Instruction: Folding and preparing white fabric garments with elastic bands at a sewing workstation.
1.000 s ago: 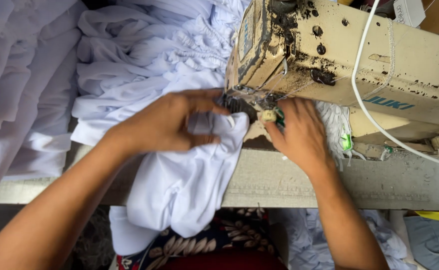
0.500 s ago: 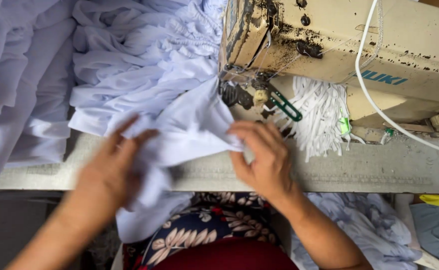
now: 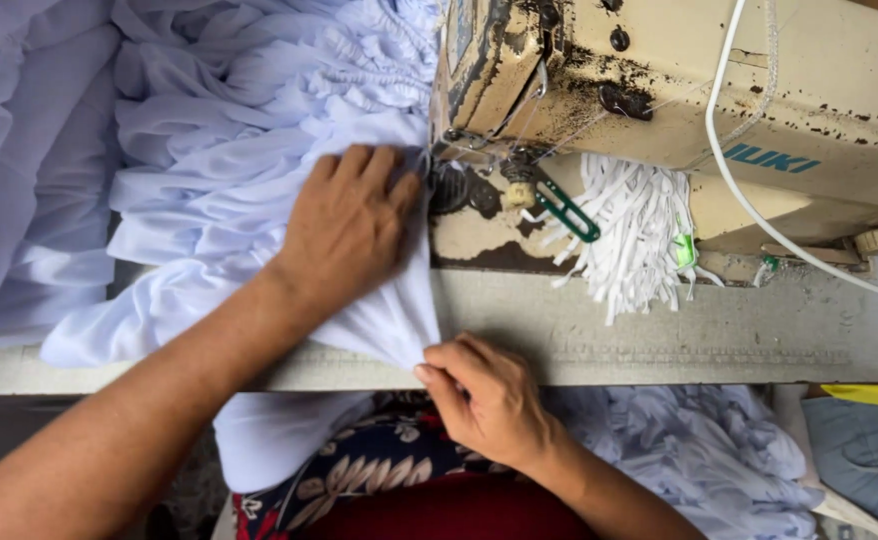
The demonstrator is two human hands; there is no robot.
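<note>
Two hands work white cloth (image 3: pixel 259 200) at a sewing machine (image 3: pixel 759 100), and I watch them from above through the head camera. My left hand (image 3: pixel 349 230) lies flat on the cloth, palm down, fingers spread a little and pressing it to the bed just left of the needle area (image 3: pixel 459 185). It grips nothing; the fingertips point up toward the machine head. My right hand (image 3: pixel 484 400) sits lower, at the near edge of the table (image 3: pixel 659 335), with thumb and fingers pinched narrow on the cloth's lower corner where the fabric comes to a point over the table edge. The cloth runs from that pinch up under the left palm and on into a big gathered heap that fills the upper left of the view, with more white folds hanging off the far left side. Part of it drops below the table edge toward my lap. The machine is cream coloured, worn and dark with oil stains, and takes up the upper right. A bundle of white strips (image 3: pixel 634 230) hangs from its front, touching the bed, with a green clip (image 3: pixel 569 212) just to its left. A white cable (image 3: pixel 759 220) curves down across the machine body to the right. More white fabric (image 3: pixel 719 440) lies below the table on the right, beside my patterned clothing (image 3: pixel 359 470).
</note>
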